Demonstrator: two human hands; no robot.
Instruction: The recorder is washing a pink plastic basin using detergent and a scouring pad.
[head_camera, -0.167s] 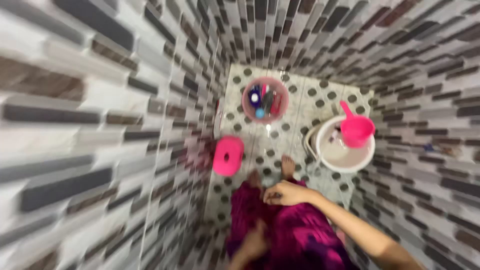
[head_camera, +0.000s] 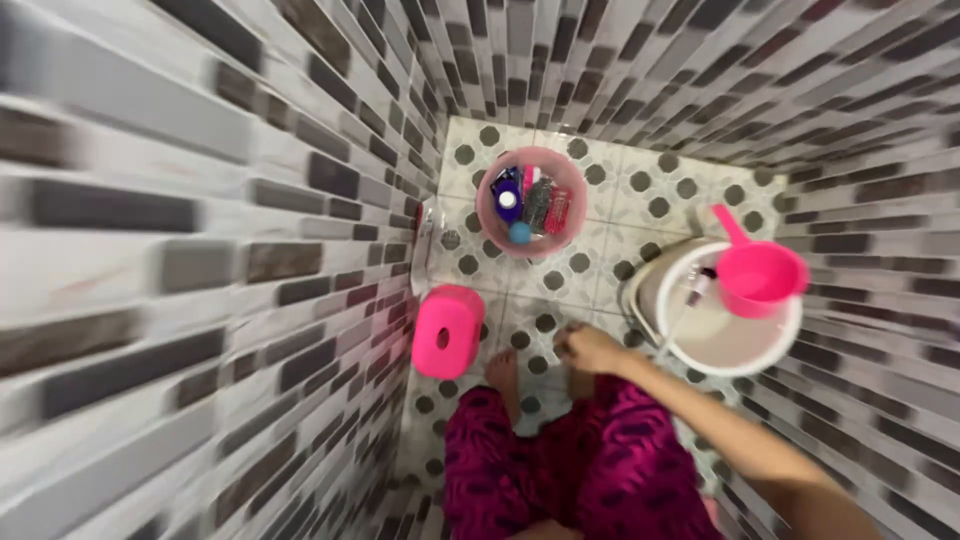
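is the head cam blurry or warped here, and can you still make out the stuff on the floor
Head view: wall tiles smear with motion blur at the left edge; wide-lens distortion bends the walls inward. The centre stays fairly sharp: pink stool, pink basket, white bucket with pink scoop, right hand. Even light, no harsh glare.

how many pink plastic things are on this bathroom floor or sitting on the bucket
3: a pink stool by the left wall, a pink tub of toiletries further back, and a pink dipper resting on the white bucket at right. More could be hidden behind the person's legs.
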